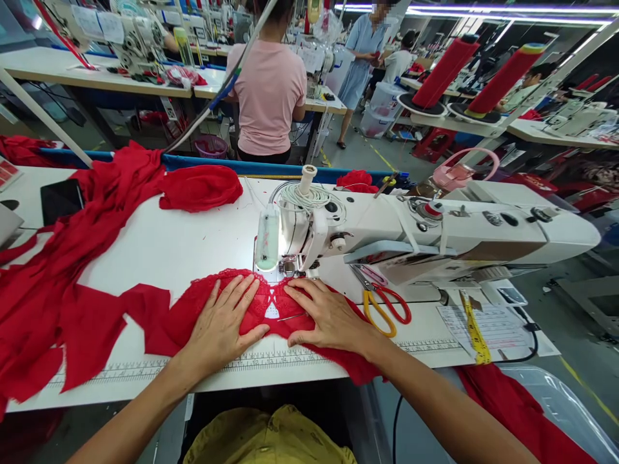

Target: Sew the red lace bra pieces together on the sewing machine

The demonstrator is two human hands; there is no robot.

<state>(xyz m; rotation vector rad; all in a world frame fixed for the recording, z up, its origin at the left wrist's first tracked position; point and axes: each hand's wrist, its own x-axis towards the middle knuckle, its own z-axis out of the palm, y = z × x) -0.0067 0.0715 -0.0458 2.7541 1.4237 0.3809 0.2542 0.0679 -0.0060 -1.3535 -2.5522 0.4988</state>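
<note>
A red lace bra piece [256, 309] lies on the sewing machine table, with crossed straps over a small gap at its centre. My left hand [225, 316] rests flat on its left side, fingers stretched out. On its right side my right hand [326, 316] lies flat, fingers apart. A thin pointed metal tool [293, 317] shows between my right thumb and forefinger; its other end is hidden under the hand. Just beyond my fingertips is the presser foot [287, 265] of the white sewing machine [377, 222]; whether the fabric reaches under it, I cannot tell.
Scissors [380, 303] with orange and red handles lie right of my right hand. Long red fabric [97, 258] covers the table's left. A red bundle [200, 188] sits behind. A yellow tape measure [474, 328] crosses a paper at right. A person in pink [271, 96] sits ahead.
</note>
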